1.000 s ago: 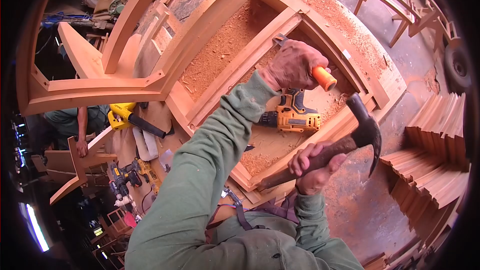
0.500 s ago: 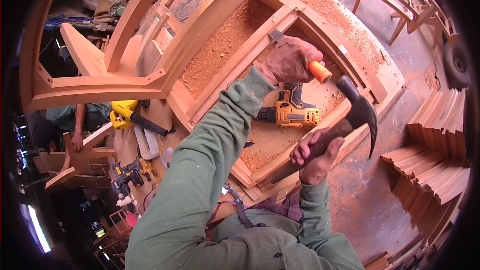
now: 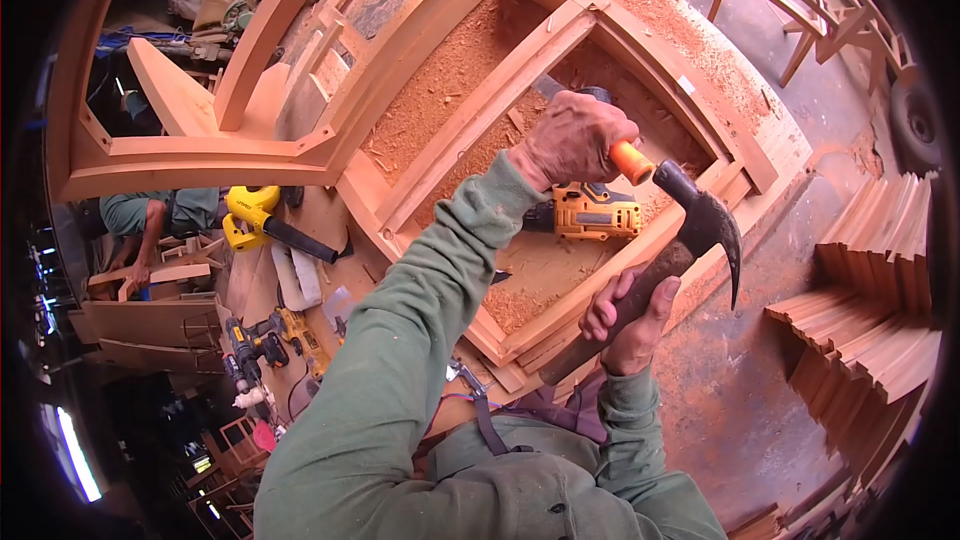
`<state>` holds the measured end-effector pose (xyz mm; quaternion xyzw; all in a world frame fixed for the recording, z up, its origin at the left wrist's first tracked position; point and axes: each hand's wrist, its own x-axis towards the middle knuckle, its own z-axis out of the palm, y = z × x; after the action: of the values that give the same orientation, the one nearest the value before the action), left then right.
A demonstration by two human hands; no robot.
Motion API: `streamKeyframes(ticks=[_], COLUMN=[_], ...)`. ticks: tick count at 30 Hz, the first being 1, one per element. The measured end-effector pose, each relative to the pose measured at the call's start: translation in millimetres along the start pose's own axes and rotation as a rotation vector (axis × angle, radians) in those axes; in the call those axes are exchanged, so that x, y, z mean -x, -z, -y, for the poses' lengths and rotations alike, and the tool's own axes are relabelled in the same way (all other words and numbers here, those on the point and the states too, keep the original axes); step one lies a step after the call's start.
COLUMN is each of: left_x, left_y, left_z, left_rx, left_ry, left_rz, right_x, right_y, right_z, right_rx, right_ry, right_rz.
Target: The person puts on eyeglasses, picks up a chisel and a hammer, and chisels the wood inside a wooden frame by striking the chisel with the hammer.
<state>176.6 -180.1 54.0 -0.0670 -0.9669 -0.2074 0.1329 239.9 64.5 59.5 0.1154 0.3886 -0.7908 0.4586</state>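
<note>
My left hand (image 3: 578, 138) is closed round a chisel with an orange handle (image 3: 631, 162); its metal blade (image 3: 547, 87) points up and left, over the inner bar of a wooden frame (image 3: 490, 110). In my right hand (image 3: 635, 320) is a claw hammer (image 3: 665, 270), gripped by its dark handle. The hammer's head lies close to the end of the chisel handle; whether they touch I cannot tell. Below my left hand a yellow and black cordless drill (image 3: 595, 212) rests inside the frame, partly hidden by the hand, among wood shavings.
A curved wooden frame (image 3: 200, 175) stands at the upper left. A yellow blower (image 3: 255, 212) and more power tools (image 3: 300, 340) lie on the left. Another person's arm (image 3: 150, 235) is beyond them. Stacked wood pieces (image 3: 860, 310) and a wheel (image 3: 912, 125) are at the right.
The hammer has shifted left and up, nearer the chisel handle. My left hand and the chisel have moved slightly. The other person's hands have moved left and up.
</note>
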Motion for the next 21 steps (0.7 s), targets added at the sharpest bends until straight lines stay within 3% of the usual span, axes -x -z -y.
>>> streamKeyframes(ticks=[13,16,17,21], left_x=[-1.0,-1.8,-0.5,0.2], left_y=[4.1,2.2,0.4,0.7], left_z=[5.5,10.2,9.9,6.8], left_rx=[0.039,0.03,0.03,0.032], left_ry=[-0.034,-0.035,-0.029,-0.026], left_rz=[-0.055,-0.062,-0.054,-0.021], right_x=[-3.2,-8.9,-12.9,-10.2], right_y=[-8.5,-15.9,-20.2,-6.8], right_z=[-2.3,-19.0,-18.4,-9.8], right_rx=[-0.059,-0.137,-0.062,-0.088], right_ry=[0.131,0.128,-0.012,0.004], right_rz=[-0.019,-0.013,-0.062,-0.048])
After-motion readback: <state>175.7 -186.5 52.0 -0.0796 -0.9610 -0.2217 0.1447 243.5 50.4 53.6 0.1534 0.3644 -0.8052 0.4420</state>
